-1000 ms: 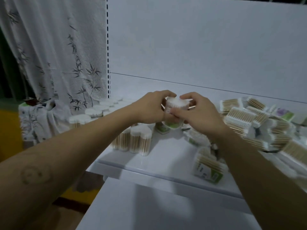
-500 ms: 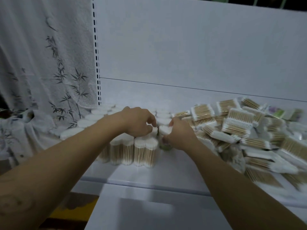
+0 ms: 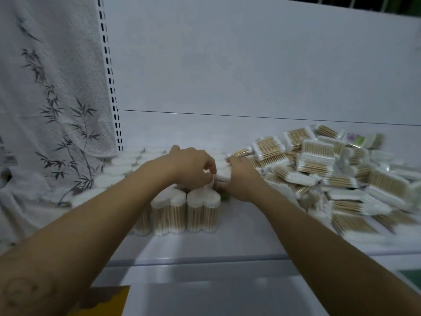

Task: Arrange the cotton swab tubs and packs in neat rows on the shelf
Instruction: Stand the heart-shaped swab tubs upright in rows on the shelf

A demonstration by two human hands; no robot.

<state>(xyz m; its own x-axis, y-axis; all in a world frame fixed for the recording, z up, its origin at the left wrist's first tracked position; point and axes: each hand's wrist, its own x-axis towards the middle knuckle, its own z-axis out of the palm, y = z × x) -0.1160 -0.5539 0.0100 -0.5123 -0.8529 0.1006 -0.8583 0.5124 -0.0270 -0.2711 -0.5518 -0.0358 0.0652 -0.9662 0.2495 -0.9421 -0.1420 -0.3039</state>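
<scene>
Both hands meet over a cotton swab tub (image 3: 222, 175) with a white lid, low at the right end of the tub rows. My left hand (image 3: 190, 168) curls its fingers onto the tub's left side. My right hand (image 3: 240, 179) grips its right side. Clear heart-shaped tubs (image 3: 202, 209) of wooden swabs stand upright in rows on the white shelf (image 3: 246, 238), running back left to the wall. A loose heap of flat swab packs (image 3: 316, 160) covers the shelf's right half.
A white cloth with a bamboo print (image 3: 52, 99) hangs at the left beside the slotted shelf upright (image 3: 109, 76). The white back panel (image 3: 250, 65) rises behind the shelf. A lower shelf (image 3: 205, 297) juts out below, with a yellow surface (image 3: 102, 302) at its left.
Both hands carried the tub from mid-air down and back to the right end of the tub rows. The camera moved closer and turned right, showing more of the pack heap.
</scene>
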